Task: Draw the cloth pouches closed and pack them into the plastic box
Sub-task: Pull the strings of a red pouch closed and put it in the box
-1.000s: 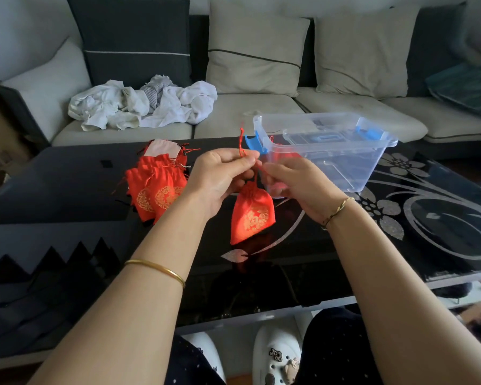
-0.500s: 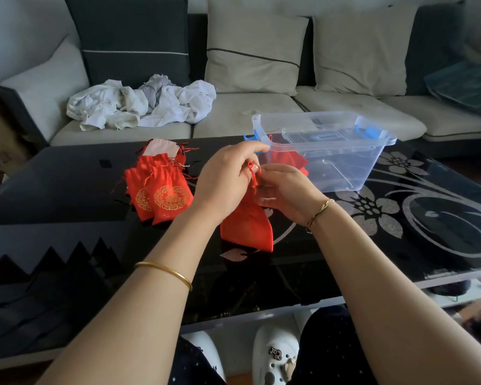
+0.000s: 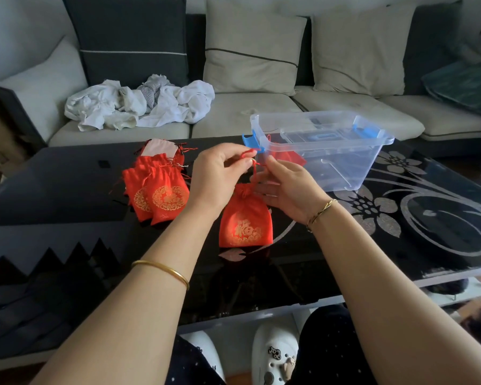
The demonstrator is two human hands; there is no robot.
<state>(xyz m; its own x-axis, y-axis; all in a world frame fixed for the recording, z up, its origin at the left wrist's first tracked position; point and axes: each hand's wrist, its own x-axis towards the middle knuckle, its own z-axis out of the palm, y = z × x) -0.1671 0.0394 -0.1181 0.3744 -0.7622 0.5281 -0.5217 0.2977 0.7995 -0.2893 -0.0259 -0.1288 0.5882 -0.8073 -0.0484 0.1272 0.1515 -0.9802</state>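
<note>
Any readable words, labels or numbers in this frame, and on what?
"Cat", as far as it reads: charm on the white clog.
Gold characters on the held pouch: too blurred to read.
Gold emblems on the pouch pile: also unreadable.
Plastic box: no label legible.

Red pouch [image 3: 245, 218] cinched, hanging; pile [image 3: 157, 190] beside clear box [image 3: 345, 168].

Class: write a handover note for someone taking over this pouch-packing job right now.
Left hand and right hand each pinch the drawstring of a red pouch, its neck already gathered, above the table. A packed pouch lies in the plastic box. A pile of pouches sits left of the hands. Left: box this one, then close and pack the pile.
</note>
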